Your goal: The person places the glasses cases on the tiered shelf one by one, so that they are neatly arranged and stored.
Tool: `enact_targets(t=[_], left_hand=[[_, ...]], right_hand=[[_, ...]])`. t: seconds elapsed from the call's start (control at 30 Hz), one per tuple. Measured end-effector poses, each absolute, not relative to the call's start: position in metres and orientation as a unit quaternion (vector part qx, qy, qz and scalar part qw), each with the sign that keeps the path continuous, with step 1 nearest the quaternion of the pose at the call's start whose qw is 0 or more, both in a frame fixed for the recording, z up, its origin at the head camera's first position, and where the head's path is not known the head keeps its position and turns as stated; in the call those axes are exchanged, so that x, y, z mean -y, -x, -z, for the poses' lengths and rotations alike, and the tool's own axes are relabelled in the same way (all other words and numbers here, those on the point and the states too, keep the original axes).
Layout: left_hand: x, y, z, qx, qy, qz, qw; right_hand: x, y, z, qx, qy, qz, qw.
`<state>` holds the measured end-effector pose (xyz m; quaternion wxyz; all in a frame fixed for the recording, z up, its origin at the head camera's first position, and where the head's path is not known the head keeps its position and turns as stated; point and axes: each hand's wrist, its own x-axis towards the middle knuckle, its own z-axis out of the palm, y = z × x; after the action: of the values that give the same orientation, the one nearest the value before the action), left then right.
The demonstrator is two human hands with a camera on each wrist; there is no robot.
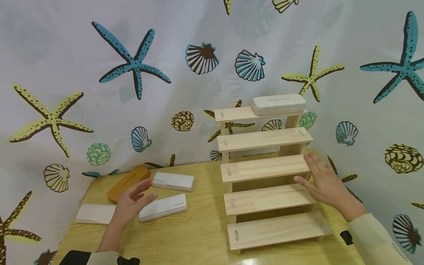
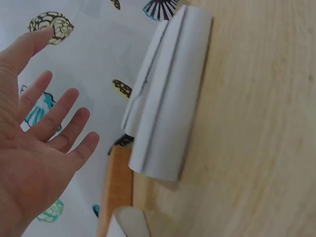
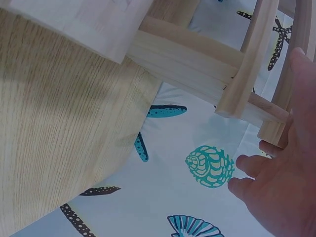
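My left hand point(image 1: 130, 200) hovers among several glasses cases, fingers apart and nothing in them. Just right of it lies a white case point(image 1: 163, 208) with small lettering, and behind that another white case point(image 1: 173, 181). A tan-orange case point(image 1: 127, 183) stands beyond the fingers, partly covered by them. Left of the wrist is a flat off-white case point(image 1: 94, 214). My right hand point(image 1: 322, 180) touches the right end of a five-step wooden rack point(image 1: 265, 167) at its middle shelf, fingers mostly extended. In the right wrist view, the fingers point(image 3: 249, 165) spread beside the shelf ends.
On the rack's top shelf, toward the right, sits a marbled white case point(image 1: 279, 104). The rack stands on a light wooden table point(image 1: 198, 235). Close behind hangs a white cloth point(image 1: 185, 22) printed with starfish and shells, which also runs along both sides.
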<state>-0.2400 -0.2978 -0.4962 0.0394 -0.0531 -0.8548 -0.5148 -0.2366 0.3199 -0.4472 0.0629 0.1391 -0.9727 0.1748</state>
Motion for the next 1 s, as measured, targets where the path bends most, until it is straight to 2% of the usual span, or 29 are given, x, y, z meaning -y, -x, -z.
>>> enact_targets(t=[0.4,0.8,1.0], left_hand=[[0.312,0.233,0.539,0.86,-0.025,0.509,-0.005],[0.317,0.235,0.554,0.873,-0.038,0.485,-0.04],[0.318,0.237,0.556,0.886,-0.025,0.461,-0.039]], right_hand=[[-0.319,0.232,0.45,0.973,-0.139,-0.173,0.062],[-0.317,0.233,0.448,0.972,-0.149,-0.168,0.076],[-0.319,0.235,0.451,0.968,-0.159,-0.174,0.089]])
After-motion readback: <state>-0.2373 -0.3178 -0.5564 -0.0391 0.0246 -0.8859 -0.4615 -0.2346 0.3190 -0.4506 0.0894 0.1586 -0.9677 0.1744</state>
